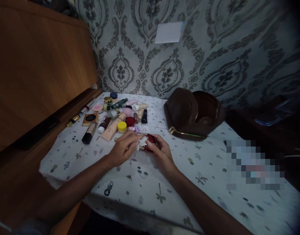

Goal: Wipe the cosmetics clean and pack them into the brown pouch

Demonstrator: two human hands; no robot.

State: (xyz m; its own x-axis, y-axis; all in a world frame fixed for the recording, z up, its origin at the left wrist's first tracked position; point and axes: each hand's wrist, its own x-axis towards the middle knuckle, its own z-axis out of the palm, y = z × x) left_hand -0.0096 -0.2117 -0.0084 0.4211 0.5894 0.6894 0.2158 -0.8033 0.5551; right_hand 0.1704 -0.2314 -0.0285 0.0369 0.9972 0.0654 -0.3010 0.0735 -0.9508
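My right hand (163, 153) is closed around a small, shiny dark red container (150, 139), its exact kind unclear. My left hand (124, 147) pinches a crumpled white tissue (142, 142) against the container's left side. Both hands meet just above the patterned tablecloth (140, 189). Right behind them lie a white and purple tube (140, 129), a red round jar (130, 121) and a yellow-lidded jar (122, 126). A peach-coloured tube (112, 128) rests to the left of these.
Several more cosmetics crowd the back left, among them a black-capped bottle (89, 133), an orange box (90, 118) and a black tube (144, 116). An unzipped brown bag (186, 114) sits at the back right. Wooden furniture (42, 65) borders the left side; patterned wallpaper (140, 58) stands behind.
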